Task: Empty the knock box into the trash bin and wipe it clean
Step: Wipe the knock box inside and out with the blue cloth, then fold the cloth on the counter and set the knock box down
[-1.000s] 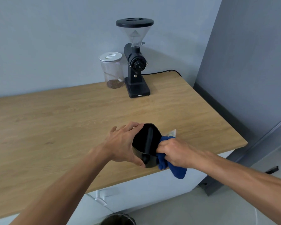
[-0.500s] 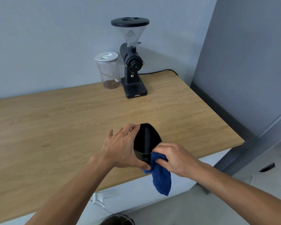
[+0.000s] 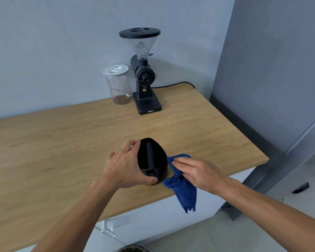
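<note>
The black knock box point(image 3: 154, 157) stands on the wooden counter point(image 3: 62, 142) near its front edge, its dark knock bar running across the open top. My left hand point(image 3: 125, 166) wraps around its left side and front. My right hand point(image 3: 196, 171) lies flat on a blue cloth point(image 3: 184, 190) pressed against the counter just right of the box; the cloth's end hangs over the counter edge. The rim of the trash bin point(image 3: 133, 249) shows at the very bottom of the view, below the counter.
A black coffee grinder point(image 3: 144, 77) with a clear hopper stands at the back of the counter, its cable running right. A clear jar point(image 3: 119, 85) with a white lid stands left of it. A grey wall panel point(image 3: 271, 70) rises on the right. White cabinet fronts point(image 3: 153, 220) sit under the counter.
The knock box has come down from a tilted hold onto the counter. My right hand drew the cloth out of the box and now rests it on the counter beside it.
</note>
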